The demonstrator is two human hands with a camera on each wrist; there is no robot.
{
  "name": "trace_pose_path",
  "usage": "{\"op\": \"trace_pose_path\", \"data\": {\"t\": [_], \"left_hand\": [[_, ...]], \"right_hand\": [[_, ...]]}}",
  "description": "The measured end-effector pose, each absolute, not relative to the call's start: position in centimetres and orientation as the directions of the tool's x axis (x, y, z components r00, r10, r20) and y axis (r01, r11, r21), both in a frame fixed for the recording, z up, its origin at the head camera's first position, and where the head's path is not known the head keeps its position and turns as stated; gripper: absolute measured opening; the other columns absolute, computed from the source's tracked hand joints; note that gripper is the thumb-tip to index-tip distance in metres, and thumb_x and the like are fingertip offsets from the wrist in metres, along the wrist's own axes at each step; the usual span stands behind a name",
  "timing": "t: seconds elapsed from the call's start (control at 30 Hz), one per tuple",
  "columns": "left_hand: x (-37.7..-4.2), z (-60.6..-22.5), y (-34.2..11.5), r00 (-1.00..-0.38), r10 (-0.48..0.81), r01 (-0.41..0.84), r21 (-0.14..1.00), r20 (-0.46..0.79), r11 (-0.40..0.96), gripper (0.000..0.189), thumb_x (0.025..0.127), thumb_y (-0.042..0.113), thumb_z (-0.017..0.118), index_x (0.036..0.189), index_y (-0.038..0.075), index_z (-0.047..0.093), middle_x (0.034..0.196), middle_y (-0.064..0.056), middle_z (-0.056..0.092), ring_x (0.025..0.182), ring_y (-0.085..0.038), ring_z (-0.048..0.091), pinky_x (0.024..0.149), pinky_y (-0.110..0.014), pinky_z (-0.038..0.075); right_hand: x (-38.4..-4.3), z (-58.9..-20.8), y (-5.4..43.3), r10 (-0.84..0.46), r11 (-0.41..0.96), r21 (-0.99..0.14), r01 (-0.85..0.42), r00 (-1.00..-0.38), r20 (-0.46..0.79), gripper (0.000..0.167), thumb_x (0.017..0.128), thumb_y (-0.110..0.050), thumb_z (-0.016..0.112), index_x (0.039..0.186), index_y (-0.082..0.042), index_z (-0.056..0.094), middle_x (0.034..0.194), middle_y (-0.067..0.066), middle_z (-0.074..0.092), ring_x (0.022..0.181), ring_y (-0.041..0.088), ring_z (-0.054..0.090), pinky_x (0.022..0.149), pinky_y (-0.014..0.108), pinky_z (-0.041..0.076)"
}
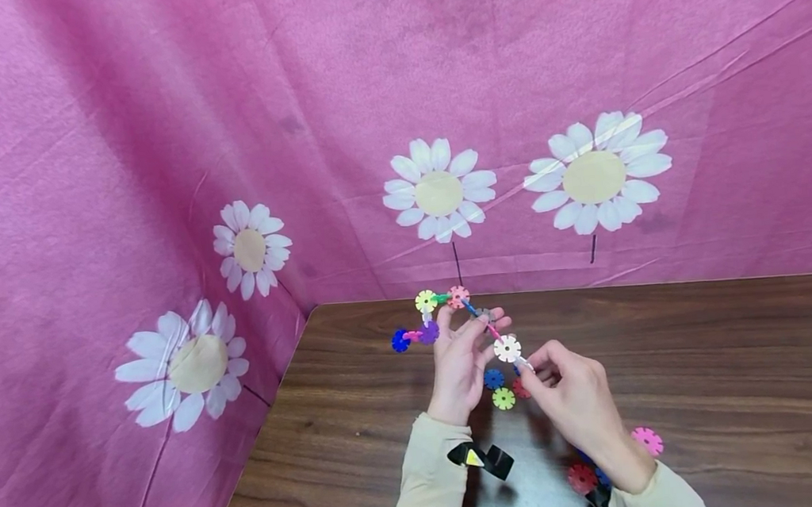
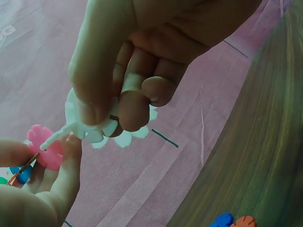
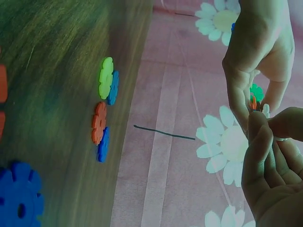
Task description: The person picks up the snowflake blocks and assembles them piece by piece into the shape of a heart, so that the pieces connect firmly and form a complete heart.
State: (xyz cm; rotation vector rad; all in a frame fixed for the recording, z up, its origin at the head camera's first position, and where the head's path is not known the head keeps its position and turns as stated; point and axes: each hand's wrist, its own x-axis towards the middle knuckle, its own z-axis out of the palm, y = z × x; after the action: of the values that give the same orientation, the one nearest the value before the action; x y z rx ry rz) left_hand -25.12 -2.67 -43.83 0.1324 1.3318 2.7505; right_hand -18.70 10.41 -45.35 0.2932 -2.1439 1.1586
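A chain of interlocking notched plastic discs runs between my hands, with a white disc (image 1: 507, 349) near its right end and a pink disc (image 2: 47, 146) beside it. The fingers of my left hand (image 1: 458, 365) hold the chain near the pink disc. My right hand (image 1: 578, 395) pinches another white disc (image 2: 97, 130) between thumb and fingers, next to the first one. Beyond the left hand the chain bends through a salmon disc (image 1: 458, 297), a yellow disc (image 1: 426, 301), a purple disc (image 1: 428, 331) and a blue disc (image 1: 400, 341). The fingers partly hide the joints.
Loose discs lie on the wooden table (image 1: 744, 362): yellow-green (image 1: 503, 399), blue (image 1: 494, 379) and red (image 1: 521, 388) below the hands. A pink one (image 1: 647, 441) and a red one (image 1: 582, 478) lie around the right forearm. Pink cloth with daisies hangs behind.
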Motion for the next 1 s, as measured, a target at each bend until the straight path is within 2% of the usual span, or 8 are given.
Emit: {"op": "trace_pose_path", "data": {"t": [0.3, 0.53, 0.83, 1.0], "left_hand": [[-25.01, -43.90, -2.42, -0.993, 0.114, -0.054, 0.808, 0.016, -0.587, 0.034, 0.090, 0.002, 0.059, 0.112, 0.015, 0.036, 0.096, -0.013, 0.073, 0.080, -0.018, 0.071, 0.080, -0.039, 0.058], [-24.99, -43.94, -2.32, -0.992, 0.123, -0.067, 0.812, 0.006, -0.580, 0.032, 0.091, 0.002, 0.058, 0.111, 0.016, 0.037, 0.096, -0.013, 0.073, 0.076, -0.018, 0.070, 0.085, -0.047, 0.056], [-25.04, -44.02, -2.40, -0.992, 0.123, -0.081, 0.807, -0.010, -0.585, 0.033, 0.090, 0.002, 0.058, 0.111, 0.015, 0.035, 0.096, -0.015, 0.072, 0.079, -0.019, 0.070, 0.083, -0.044, 0.057], [-25.16, -44.20, -2.44, -0.993, 0.121, -0.077, 0.801, -0.006, -0.594, 0.032, 0.091, 0.002, 0.057, 0.113, 0.013, 0.035, 0.092, -0.011, 0.071, 0.078, -0.018, 0.070, 0.080, -0.042, 0.058]], "right_hand": [[-18.60, -45.81, 10.06, 0.146, 0.603, -0.634, -0.484, -0.714, 0.684, 0.024, 0.067, 0.008, 0.077, 0.072, -0.009, 0.061, 0.058, -0.004, 0.065, 0.053, -0.012, 0.049, 0.047, 0.010, 0.044], [-18.65, -45.87, 10.07, 0.134, 0.611, -0.619, -0.492, -0.707, 0.694, 0.024, 0.066, 0.007, 0.078, 0.072, -0.009, 0.061, 0.059, -0.003, 0.065, 0.053, -0.012, 0.049, 0.048, 0.010, 0.044], [-18.73, -45.78, 10.05, 0.128, 0.601, -0.642, -0.475, -0.736, 0.665, 0.024, 0.068, 0.008, 0.077, 0.073, -0.009, 0.060, 0.061, -0.004, 0.065, 0.055, -0.009, 0.052, 0.049, 0.009, 0.045], [-18.76, -45.68, 10.00, 0.120, 0.597, -0.663, -0.452, -0.767, 0.630, 0.023, 0.070, 0.005, 0.077, 0.076, -0.010, 0.061, 0.063, -0.005, 0.065, 0.056, -0.006, 0.054, 0.051, 0.009, 0.046]]}}
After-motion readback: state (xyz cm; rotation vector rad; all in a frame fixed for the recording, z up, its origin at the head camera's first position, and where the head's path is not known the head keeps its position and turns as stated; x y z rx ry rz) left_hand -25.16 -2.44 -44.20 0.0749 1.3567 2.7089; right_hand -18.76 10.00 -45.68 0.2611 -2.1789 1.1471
